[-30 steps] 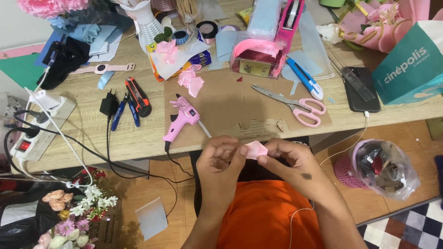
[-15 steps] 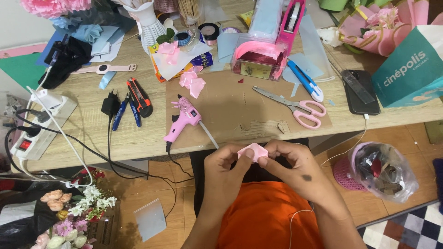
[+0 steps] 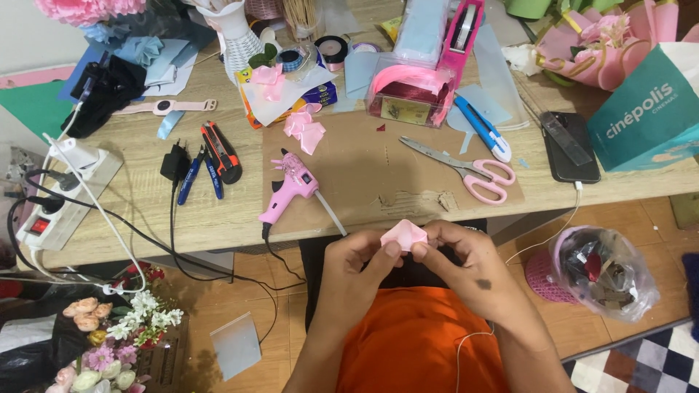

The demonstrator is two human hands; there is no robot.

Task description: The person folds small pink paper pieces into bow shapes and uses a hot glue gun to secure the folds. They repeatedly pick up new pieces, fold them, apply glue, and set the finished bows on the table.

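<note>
A small folded piece of pale pink ribbon is pinched between both hands just below the table's front edge. My left hand grips its left side with thumb and fingers. My right hand holds its right side, fingertips meeting the left hand's. Above them on the brown cardboard mat lie a pink glue gun, pink-handled scissors and a few folded pink ribbon pieces. An orange garment covers my lap under the hands.
A pink tape dispenser, blue box cutter, black phone, teal paper bag, red-black cutter, blue-handled pliers and white power strip crowd the wooden table. A pink bin with a plastic liner and artificial flowers stand on the floor.
Both hands stay together on the pink ribbon piece, shifting slightly as the fingers work it. Nothing on the table has moved.
</note>
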